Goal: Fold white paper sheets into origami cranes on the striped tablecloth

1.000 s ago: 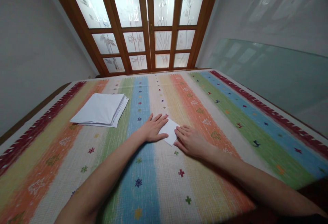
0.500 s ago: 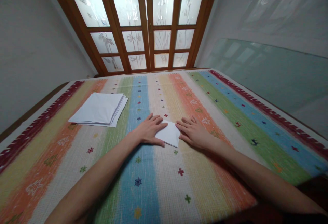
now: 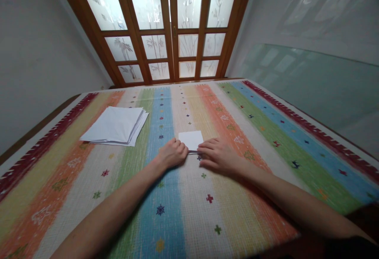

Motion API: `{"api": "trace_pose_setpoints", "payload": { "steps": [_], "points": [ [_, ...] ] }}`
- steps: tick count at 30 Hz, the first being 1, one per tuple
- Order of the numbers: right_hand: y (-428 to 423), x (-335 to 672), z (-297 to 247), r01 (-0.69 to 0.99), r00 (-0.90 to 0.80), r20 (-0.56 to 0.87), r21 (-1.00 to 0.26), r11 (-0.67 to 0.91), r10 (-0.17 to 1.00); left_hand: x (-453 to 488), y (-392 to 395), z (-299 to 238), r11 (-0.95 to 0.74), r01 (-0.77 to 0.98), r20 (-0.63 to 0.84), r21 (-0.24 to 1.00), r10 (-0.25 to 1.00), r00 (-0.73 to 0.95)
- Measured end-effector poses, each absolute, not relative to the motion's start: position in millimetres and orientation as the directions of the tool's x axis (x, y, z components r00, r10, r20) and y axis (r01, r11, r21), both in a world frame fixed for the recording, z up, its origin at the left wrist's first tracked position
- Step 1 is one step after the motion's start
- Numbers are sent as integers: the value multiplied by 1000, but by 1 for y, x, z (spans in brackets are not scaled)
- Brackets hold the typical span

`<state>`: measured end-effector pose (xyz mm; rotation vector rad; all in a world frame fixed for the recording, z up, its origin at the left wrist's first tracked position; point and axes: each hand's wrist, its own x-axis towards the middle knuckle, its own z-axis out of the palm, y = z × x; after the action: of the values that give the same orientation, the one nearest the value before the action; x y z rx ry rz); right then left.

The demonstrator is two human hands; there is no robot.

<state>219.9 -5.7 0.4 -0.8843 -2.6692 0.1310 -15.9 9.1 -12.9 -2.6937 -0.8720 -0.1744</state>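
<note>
A small folded sheet of white paper (image 3: 190, 139) lies on the tablecloth in front of me, with its near edge slightly raised and showing layers. My left hand (image 3: 173, 152) is closed on its near left corner, fingers curled and thumb hidden. At the near right corner, my right hand (image 3: 217, 155) grips the paper with its fingers close together. Both hands rest low over the cloth, and their fingers cover the paper's near corners.
A loose stack of larger white paper sheets (image 3: 114, 124) sits to the left. A striped, patterned tablecloth (image 3: 195, 219) covers the table. Beyond the far edge stand wooden doors with glass panes (image 3: 148, 12); a glass panel (image 3: 310, 77) leans along the right wall.
The folded paper has turned so that its edges now run square to me. My left hand has gone from spread fingers to a closed grip, and my right has shifted slightly nearer and left.
</note>
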Motion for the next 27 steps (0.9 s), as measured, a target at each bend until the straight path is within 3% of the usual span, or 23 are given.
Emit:
{"api": "trace_pose_setpoints", "payload": {
  "steps": [5,12,19,23,27],
  "points": [
    [9,207,-12,605,-726,332,-106,789,602,-20,5,-14,-719,658,257,-225,607,752],
    [24,198,-22,606,-704,341,-170,777,623,-44,8,-5,-747,644,200,162,664,720],
    [16,199,-25,660,-589,379,-284,695,714,-55,9,-12,-639,625,257,449,762,594],
    [14,199,-24,650,-577,388,-314,692,718,-56,14,-14,-598,556,259,577,779,570],
    [13,198,-23,652,-569,383,-328,683,728,-59,18,-17,-578,522,265,627,789,555]
  ]
}}
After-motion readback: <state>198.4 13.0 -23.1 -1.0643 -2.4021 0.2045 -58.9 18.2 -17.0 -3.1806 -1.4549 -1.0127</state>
